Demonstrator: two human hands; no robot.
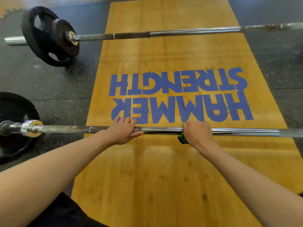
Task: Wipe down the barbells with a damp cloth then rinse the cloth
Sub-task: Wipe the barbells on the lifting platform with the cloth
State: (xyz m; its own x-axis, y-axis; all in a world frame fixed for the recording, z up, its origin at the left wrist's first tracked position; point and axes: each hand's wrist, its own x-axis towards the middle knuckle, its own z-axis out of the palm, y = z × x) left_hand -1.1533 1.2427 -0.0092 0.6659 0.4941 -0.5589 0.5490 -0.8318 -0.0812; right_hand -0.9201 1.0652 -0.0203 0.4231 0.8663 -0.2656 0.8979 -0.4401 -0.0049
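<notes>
A near barbell (162, 130) lies across the wooden platform, its middle shiny chrome and its left part dull and dark. My left hand (123, 131) rests on top of the bar with fingers laid over it, thumb along the near side. My right hand (197, 135) grips the bar through a green cloth (182, 137), which is wrapped around the shaft; only a bit of cloth shows at the hand's left edge. A second barbell (188, 32) lies farther away across the platform.
Black weight plates (49, 36) sit on the far bar's left end, and another black plate (14, 112) on the near bar's left end. The wooden platform (164, 177) carries blue lettering. Dark speckled rubber flooring (57, 89) flanks it on both sides.
</notes>
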